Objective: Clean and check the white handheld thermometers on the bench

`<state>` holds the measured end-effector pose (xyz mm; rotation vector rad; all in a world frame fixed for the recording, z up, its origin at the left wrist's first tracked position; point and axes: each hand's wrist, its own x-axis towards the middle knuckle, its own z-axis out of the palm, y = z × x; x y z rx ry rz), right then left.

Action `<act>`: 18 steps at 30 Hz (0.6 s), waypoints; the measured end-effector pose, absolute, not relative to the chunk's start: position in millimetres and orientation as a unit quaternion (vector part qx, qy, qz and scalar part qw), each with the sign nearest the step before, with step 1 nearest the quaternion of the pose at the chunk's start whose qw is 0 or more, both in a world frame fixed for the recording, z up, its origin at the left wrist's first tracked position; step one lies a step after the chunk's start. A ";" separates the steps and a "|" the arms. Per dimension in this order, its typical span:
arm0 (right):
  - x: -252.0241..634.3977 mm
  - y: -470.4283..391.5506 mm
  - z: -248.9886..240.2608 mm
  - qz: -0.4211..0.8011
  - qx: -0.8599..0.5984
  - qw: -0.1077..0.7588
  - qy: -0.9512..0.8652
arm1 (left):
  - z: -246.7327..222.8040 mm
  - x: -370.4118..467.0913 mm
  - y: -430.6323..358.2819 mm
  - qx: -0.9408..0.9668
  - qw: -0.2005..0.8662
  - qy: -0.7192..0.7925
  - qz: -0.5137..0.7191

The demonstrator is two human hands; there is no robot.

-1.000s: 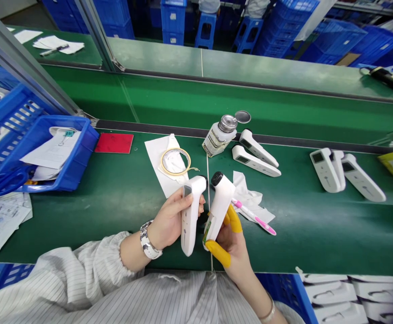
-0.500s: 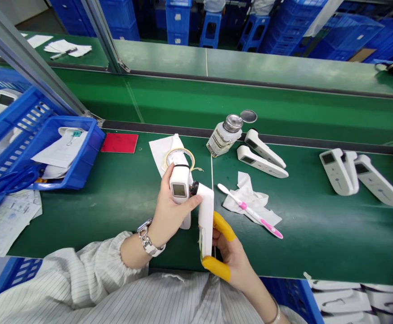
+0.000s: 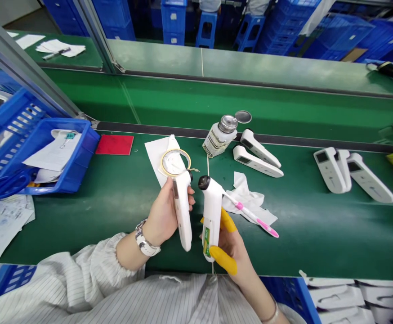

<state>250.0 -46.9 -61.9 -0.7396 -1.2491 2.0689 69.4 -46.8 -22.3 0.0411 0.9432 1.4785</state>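
Observation:
In my left hand [image 3: 167, 210] is a white infrared thermometer [image 3: 183, 211], held upright and turned side-on, its black tip pointing right. My right hand [image 3: 229, 249], with yellow finger cots on thumb and finger, grips a second infrared thermometer [image 3: 212, 211]. Its battery bay shows a green battery [image 3: 206, 240]. The two thermometers stand side by side, slightly apart. Just right of my right hand, a pink and white toothbrush [image 3: 250, 213] lies across a crumpled white cloth [image 3: 240, 185]. Beyond my left hand, a tape roll [image 3: 163, 158] rests on white paper [image 3: 152, 148].
A dispenser bottle [image 3: 216, 140] stands behind, beside two thermometers [image 3: 257, 161]. More thermometers [image 3: 331, 171] lie at right. At left are a red pad [image 3: 114, 145], a blue bin [image 3: 88, 155] with papers, and blue scissors [image 3: 7, 182]. A crate [image 3: 306, 299] of white parts sits below the front edge.
The left thermometer has turned from screen-facing to side-on. The right thermometer has turned, so its battery side now faces me. My hands have moved slightly apart.

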 end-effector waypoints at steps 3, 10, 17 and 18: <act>250.2 -43.9 -60.6 0.779 -0.288 0.299 -0.470 | -17.1 68.0 -47.5 -0.012 0.686 0.387 0.616; 251.1 -39.3 -72.0 0.766 -0.303 0.338 -0.455 | -17.1 69.0 -64.4 0.196 0.576 0.448 0.654; 235.9 -44.6 -70.7 0.769 -0.307 0.353 -0.436 | -14.0 89.6 -91.1 0.790 0.283 0.414 0.352; 234.2 -44.8 -69.8 0.765 -0.302 0.356 -0.443 | -13.7 91.6 -91.0 0.815 0.264 0.405 0.319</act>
